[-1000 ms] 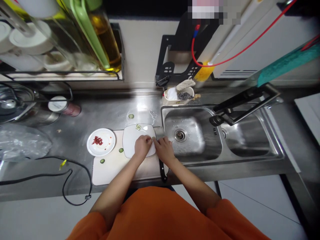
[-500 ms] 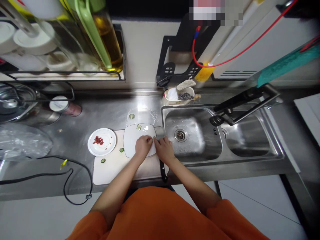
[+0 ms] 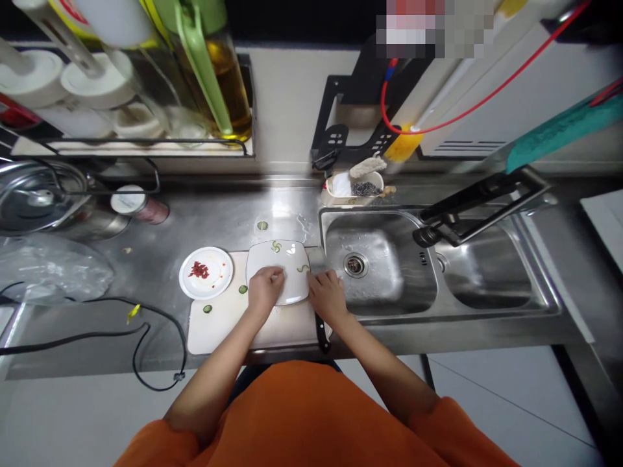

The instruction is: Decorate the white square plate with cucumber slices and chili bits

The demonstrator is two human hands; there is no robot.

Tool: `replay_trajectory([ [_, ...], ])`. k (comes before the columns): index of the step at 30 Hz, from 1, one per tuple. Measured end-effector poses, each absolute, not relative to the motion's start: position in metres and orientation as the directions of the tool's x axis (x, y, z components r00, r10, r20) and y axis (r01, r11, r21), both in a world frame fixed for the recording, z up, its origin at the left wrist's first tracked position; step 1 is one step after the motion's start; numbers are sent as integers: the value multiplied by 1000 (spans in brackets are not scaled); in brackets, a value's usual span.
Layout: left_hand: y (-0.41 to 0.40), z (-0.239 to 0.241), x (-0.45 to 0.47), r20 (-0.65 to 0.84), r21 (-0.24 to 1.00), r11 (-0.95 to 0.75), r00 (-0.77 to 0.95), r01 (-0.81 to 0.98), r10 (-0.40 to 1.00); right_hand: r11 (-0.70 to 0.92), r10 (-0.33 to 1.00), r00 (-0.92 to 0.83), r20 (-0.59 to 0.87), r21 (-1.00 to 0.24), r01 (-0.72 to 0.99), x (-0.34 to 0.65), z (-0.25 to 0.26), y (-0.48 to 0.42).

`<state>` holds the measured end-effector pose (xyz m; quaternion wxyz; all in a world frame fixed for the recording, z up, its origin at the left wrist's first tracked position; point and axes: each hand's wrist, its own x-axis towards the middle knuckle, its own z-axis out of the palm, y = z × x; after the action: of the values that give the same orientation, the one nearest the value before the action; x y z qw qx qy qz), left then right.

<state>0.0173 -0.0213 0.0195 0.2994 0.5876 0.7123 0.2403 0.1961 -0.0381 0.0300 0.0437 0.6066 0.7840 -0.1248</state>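
A white squarish plate (image 3: 292,288) rests on the white cutting board (image 3: 214,334). Curved green cucumber pieces (image 3: 276,246) lie near its far edge, and another cucumber piece (image 3: 302,268) is by its right edge. Over the plate's left half is my left hand (image 3: 265,295), fingertips pinched together; anything between them is hidden. My right hand (image 3: 328,295) is at the plate's right edge, above a knife (image 3: 322,332), with fingers curled and what they hold unclear. Two cucumber slices (image 3: 207,309) lie on the board, and a cucumber end (image 3: 263,226) on the counter.
Left of the plate stands a small round plate (image 3: 185,285) with chopped red bits. A double sink (image 3: 389,259) with a black faucet (image 3: 452,207) is to the right. Bottles and jars fill a rack (image 3: 146,148) above; a black cable (image 3: 182,337) lies at the left.
My left hand has drawn away leftward from my right hand, uncovering the cucumber piece at the plate's right edge. My right hand stays beside that edge. The whole view has shifted slightly.
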Motion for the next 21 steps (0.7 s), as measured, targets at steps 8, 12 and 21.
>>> replay_trajectory([
  [8,-68,17,-66,-199,463,393,-339,795,920,280,914,-320,-250,-181,943,179,37,-62],
  [12,-74,8,-66,-209,394,369,-309,842,928,315,901,-355,-249,-186,931,169,36,-71],
  [21,-70,4,-63,-212,367,352,-291,861,933,330,900,-365,-238,-174,928,159,39,-81],
])
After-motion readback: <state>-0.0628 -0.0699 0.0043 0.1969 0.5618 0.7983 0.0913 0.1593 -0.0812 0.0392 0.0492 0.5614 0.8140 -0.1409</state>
